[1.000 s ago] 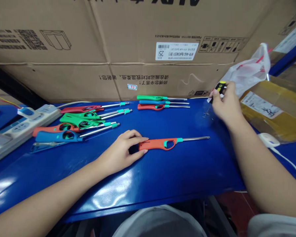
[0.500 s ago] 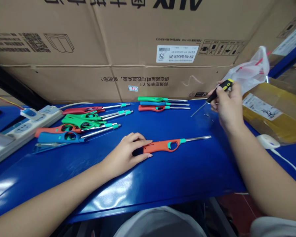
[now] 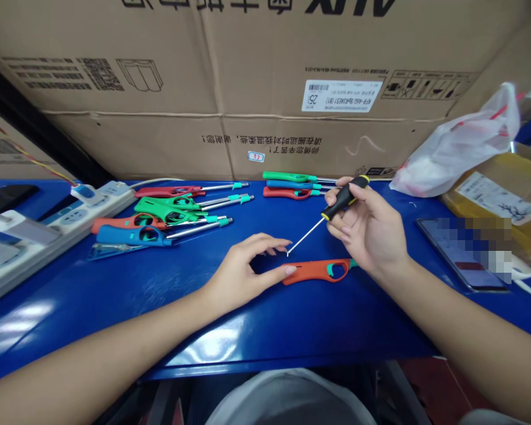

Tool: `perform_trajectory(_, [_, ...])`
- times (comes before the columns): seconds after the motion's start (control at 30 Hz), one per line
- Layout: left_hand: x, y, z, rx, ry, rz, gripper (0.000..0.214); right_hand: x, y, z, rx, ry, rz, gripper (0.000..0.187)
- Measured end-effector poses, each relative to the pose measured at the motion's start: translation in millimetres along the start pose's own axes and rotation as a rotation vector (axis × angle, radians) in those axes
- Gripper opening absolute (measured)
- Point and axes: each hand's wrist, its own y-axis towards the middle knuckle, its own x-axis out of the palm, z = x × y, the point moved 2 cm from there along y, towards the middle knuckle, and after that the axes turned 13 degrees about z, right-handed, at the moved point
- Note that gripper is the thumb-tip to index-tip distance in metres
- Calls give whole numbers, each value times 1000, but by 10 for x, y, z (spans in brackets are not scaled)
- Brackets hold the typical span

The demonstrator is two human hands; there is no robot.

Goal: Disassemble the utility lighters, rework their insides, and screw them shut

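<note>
An orange long-nosed lighter (image 3: 312, 271) with a turquoise trigger lies on the blue table in front of me. At its handle end is my left hand (image 3: 248, 268), thumb touching the orange casing and the other fingers apart from the thumb. My right hand (image 3: 371, 227) is closed round the black and yellow handle of a screwdriver (image 3: 341, 199). The screwdriver slants down left, its tip just above the lighter's handle end, close to my left fingertips. A tiny silvery piece, seemingly a screw (image 3: 287, 254), shows at the tip. My right hand hides the lighter's metal tube.
Several lighters, including a blue one (image 3: 128, 235), lie at left beside a white power strip (image 3: 95, 211). Three more, a red one (image 3: 287, 193) nearest, lie at the back. A cardboard box (image 3: 159, 136) stands behind. At right are a phone (image 3: 451, 248), plastic bag (image 3: 460, 144) and taped parcel (image 3: 500, 195).
My right hand has brought the screwdriver left and down to the lighter's handle end. My left fingers have lifted off the lighter towards the tip. The view has shifted; a phone now shows at right.
</note>
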Motion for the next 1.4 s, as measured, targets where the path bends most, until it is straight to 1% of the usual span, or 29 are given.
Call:
perform_trajectory(0.07, [-32, 17, 4, -42, -55, 48, 33, -25, 8, 63, 23, 17, -2, 23])
perform_trajectory(0.23, [-38, 20, 2, -175, -173, 74, 20, -72, 11, 173, 73, 25, -12, 21])
perform_trajectory(0.33, [-36, 9, 11, -198, -178, 99, 12, -92, 15, 198, 97, 22, -16, 19])
perform_trajectory(0.53, [-51, 9, 18, -177, -100, 116, 7, -124, 27, 178, 91, -12, -45, 19])
perform_trajectory(0.7, [-51, 8, 33, -110, -103, 111, 3, -115, 6, 171, 95, -3, -37, 20])
perform_trajectory(0.83, [-54, 1, 41, -67, -95, 101, 3, -91, -21, 164, 72, -37, -44, 22])
perform_trajectory(1.03, [-49, 10, 52, -44, -79, 58, 3, -75, -42, 133, 21, -66, -69, 23])
perform_trajectory(1.2, [-37, 6, 54, -8, -100, 6, 6, -85, -50, 122, 29, -70, -85, 25])
perform_trajectory(1.4, [-45, 10, 65, 13, -113, -10, 7, -87, -51, 103, 58, -57, -83, 24])
